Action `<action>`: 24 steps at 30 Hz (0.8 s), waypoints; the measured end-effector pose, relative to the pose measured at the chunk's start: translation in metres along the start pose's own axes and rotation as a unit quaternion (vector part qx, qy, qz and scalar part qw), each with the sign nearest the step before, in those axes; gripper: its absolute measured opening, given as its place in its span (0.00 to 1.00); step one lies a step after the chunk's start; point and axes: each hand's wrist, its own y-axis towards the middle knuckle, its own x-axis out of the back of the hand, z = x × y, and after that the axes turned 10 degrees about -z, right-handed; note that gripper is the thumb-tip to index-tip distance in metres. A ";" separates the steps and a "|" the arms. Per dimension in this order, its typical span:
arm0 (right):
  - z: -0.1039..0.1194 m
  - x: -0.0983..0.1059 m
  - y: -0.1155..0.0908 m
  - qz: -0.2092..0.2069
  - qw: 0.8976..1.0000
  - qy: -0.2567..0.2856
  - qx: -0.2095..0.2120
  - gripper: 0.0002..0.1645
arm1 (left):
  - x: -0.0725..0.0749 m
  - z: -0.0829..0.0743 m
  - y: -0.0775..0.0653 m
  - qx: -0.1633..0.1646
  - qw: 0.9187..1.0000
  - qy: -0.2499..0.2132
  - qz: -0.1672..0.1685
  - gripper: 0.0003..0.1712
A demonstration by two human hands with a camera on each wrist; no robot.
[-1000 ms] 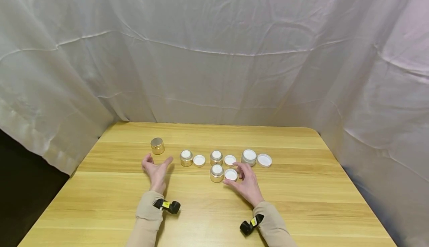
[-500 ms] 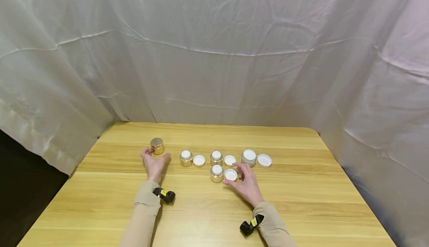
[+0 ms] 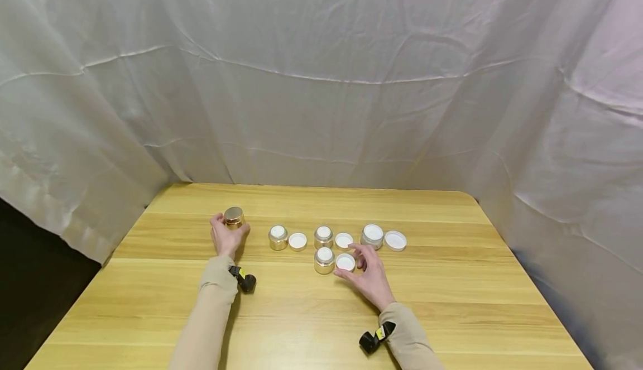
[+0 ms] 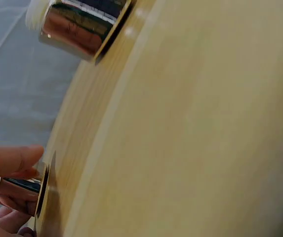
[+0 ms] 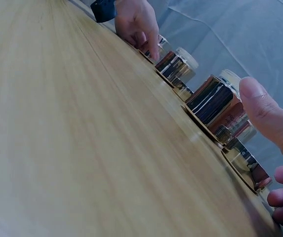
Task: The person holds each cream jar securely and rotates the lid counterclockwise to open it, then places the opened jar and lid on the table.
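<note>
Far left on the table, a gold lidded cosmetic jar (image 3: pixel 234 217) stands upright, with my left hand (image 3: pixel 227 238) curled round its lower part, thumb on the right and fingers on the left. The left wrist view shows that jar (image 4: pixel 19 197) on the table beside my thumb. My right hand (image 3: pixel 373 278) hovers around an upturned lid (image 3: pixel 345 262), thumb and fingers spread to either side. In the right wrist view, the thumb (image 5: pixel 264 106) is apart from this lid (image 5: pixel 247 165). Left of the lid sits a gold jar (image 3: pixel 324 261) with its white inside facing up.
Behind is a row of uncovered jars: a gold one (image 3: pixel 278 238) with its lid (image 3: pixel 297 241), another (image 3: pixel 324 237) with its lid (image 3: pixel 344 240), and a wider jar (image 3: pixel 372 236) beside a larger lid (image 3: pixel 396 240). A grey curtain (image 3: pixel 321 107) hangs behind the wooden table (image 3: pixel 291 325).
My left hand has moved forward to the lidded jar, and its thumb and fingers have drawn in around it. The right hand has kept its place by the lid.
</note>
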 end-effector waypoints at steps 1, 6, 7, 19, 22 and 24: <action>0.001 0.000 0.000 0.001 1.000 0.002 -0.003 0.40 | 0.000 0.000 0.001 -0.005 1.000 0.007 -0.001 0.49; 0.001 0.001 0.000 0.001 1.000 0.006 -0.005 0.39 | -0.001 0.002 0.003 -0.029 0.999 0.028 -0.008 0.46; 0.001 0.001 0.000 0.000 1.000 0.006 -0.004 0.39 | -0.002 0.002 0.003 -0.032 0.999 0.027 -0.011 0.46; 0.002 0.001 0.000 0.000 1.000 0.009 -0.004 0.40 | -0.004 0.003 0.003 -0.046 0.999 0.015 -0.024 0.40; 0.002 0.001 0.001 0.000 1.000 0.008 -0.004 0.40 | -0.004 0.003 0.003 -0.043 0.999 0.013 -0.024 0.38; 0.002 0.001 0.001 0.000 1.000 0.008 -0.004 0.39 | -0.004 0.003 0.003 -0.040 0.999 0.013 -0.023 0.38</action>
